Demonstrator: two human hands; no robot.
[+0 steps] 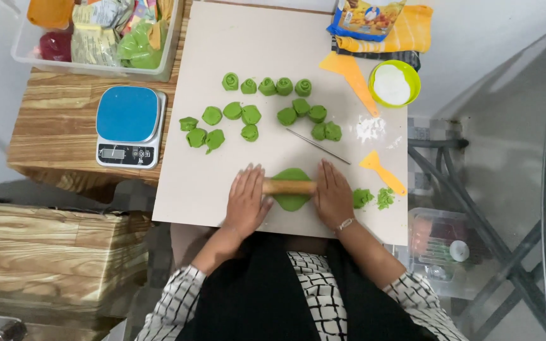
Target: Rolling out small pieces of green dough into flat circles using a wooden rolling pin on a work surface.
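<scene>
A wooden rolling pin (289, 187) lies across a flattened piece of green dough (292, 201) near the front edge of a pale work board (222, 57). My left hand (246, 199) presses flat on the pin's left end, fingers spread. My right hand (332, 194), with a bracelet at the wrist, presses flat on its right end. Several rolled and lumpy green dough pieces (251, 115) sit in rows farther back on the board. Two small green scraps (373, 197) lie just right of my right hand.
A thin metal rod (318, 146), two orange scrapers (383, 172), a flour pile (370, 129) and a green bowl of flour (394, 84) sit to the right. A blue kitchen scale (128, 126) rests on the wooden table at left, behind it a clear bin of packets (99, 35).
</scene>
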